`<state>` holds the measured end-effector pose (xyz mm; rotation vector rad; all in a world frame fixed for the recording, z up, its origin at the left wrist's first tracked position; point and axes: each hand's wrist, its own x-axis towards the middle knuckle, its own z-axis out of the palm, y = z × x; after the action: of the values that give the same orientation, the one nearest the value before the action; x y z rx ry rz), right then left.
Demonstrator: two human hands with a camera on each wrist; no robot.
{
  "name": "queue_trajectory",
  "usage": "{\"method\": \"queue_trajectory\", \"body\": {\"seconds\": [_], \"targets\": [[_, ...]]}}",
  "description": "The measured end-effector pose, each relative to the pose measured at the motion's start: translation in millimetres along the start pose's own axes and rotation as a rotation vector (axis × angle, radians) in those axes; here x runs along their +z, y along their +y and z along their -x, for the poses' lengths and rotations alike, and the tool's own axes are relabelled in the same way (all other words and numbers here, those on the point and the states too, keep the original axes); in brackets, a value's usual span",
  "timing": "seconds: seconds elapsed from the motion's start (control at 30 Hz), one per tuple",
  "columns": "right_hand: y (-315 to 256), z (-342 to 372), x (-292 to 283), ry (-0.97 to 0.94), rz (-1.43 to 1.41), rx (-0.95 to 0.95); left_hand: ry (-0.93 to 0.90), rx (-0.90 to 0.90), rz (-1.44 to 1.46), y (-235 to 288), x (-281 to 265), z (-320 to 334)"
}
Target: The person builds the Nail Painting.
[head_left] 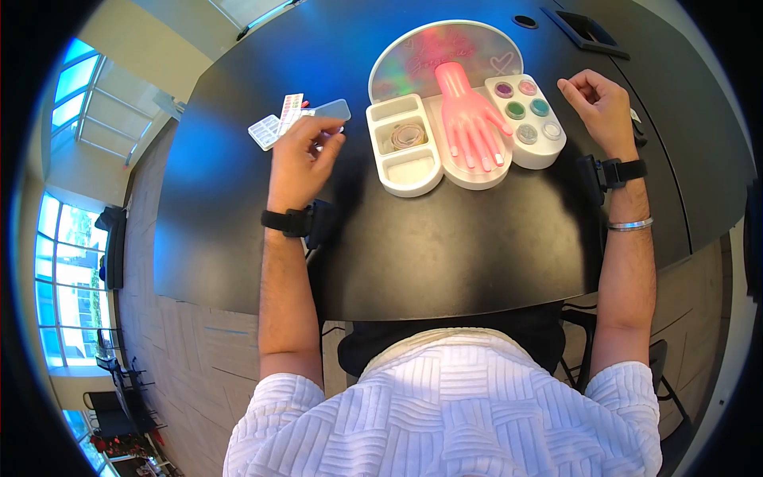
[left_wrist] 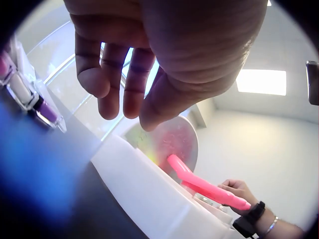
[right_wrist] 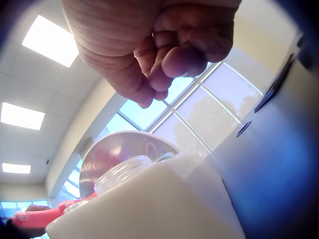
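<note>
My left hand (head_left: pixel 302 159) hovers at the left of the table with its fingers bent loosely and nothing in them. Near it lie sheets of small nail pieces (head_left: pixel 265 132) and a clear plastic box (head_left: pixel 330 112), partly hidden by the hand. Small bottles (left_wrist: pixel 47 112) in pink, white and purple show in the left wrist view. Past the right end of a white nail-play stand (head_left: pixel 413 184), my right hand (head_left: pixel 600 107) is raised, fingers loosely curled and holding nothing. A pink model hand (head_left: pixel 467 115) with pale nails lies on the stand's middle.
Several lidded jars of coloured glitter (head_left: pixel 516 110) sit in the stand's right block. A coiled clear strip (head_left: pixel 408 137) lies in the left block's middle compartment. Behind rises a rounded shiny backboard (head_left: pixel 405 67). A black frame (head_left: pixel 584 30) is at the table's far right.
</note>
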<state>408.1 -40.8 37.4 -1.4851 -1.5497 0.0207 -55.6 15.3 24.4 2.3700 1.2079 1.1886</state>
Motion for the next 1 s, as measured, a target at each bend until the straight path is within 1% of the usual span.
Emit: {"method": "queue_trajectory", "body": {"seconds": [0.03, 0.1, 0.13, 0.17, 0.23, 0.3, 0.37, 0.4, 0.47, 0.5, 0.57, 0.6, 0.67, 0.7, 0.77, 0.87, 1.0], "targets": [[-0.3, -0.1, -0.1, -0.001, 0.004, -0.001, 0.000, 0.000, 0.000, -5.7, -3.9, 0.2], [-0.1, 0.1, 0.3, -0.002, -0.004, 0.000, 0.106, -0.103, -0.109, -19.0, -14.0, 1.2], [0.3, 0.0, 0.4, -0.005, -0.013, 0.000, 0.117, -0.161, -0.115, -23.1, -18.8, 1.7], [1.2, 0.0, 0.6, -0.007, -0.013, -0.002, 0.119, -0.163, -0.115, -31.9, -22.2, 2.6], [1.9, -0.6, 1.9, -0.013, -0.029, -0.004, 0.153, -0.162, -0.234, -45.6, -25.1, 3.0], [-1.2, -0.2, 0.7, -0.015, -0.022, 0.001, 0.150, -0.172, -0.253, -51.8, -24.9, 5.3], [-4.0, 0.6, -0.3, -0.017, -0.014, 0.007, 0.087, -0.215, -0.234, -51.1, -21.9, 6.0], [-4.4, 0.8, -0.5, -0.017, -0.005, 0.005, 0.089, -0.216, -0.235, -50.1, -19.5, 5.9], [-3.8, 0.2, -0.1, -0.018, 0.003, 0.001, -0.027, -0.348, -0.184, -48.9, -14.9, 4.9], [-2.8, 0.1, 0.3, -0.017, -0.002, -0.001, -0.026, -0.349, -0.184, -51.1, -13.4, 5.3], [-2.2, 0.1, 0.3, -0.015, -0.007, -0.001, -0.075, -0.288, -0.237, -58.2, -7.9, 7.8], [-2.8, 0.0, -0.2, -0.018, 0.002, 0.001, -0.075, -0.288, -0.238, -61.4, -6.6, 7.5], [-4.9, 0.0, -1.0, -0.020, 0.011, 0.004, -0.136, -0.343, -0.187, -68.0, -5.4, 5.9], [-7.0, 0.2, -1.0, -0.018, 0.011, 0.002, -0.137, -0.342, -0.188, -71.4, -4.1, 6.4], [-7.0, 0.6, -1.3, -0.012, 0.011, 0.003, -0.093, -0.372, -0.080, -77.2, -1.0, 6.1], [-3.1, 0.2, 0.5, -0.007, -0.028, -0.006, -0.118, -0.351, -0.086, -86.7, 4.0, 3.9], [-3.2, 0.2, 0.3, -0.001, -0.030, -0.017, -0.101, -0.365, -0.088, -85.5, 9.5, 0.9]]}}
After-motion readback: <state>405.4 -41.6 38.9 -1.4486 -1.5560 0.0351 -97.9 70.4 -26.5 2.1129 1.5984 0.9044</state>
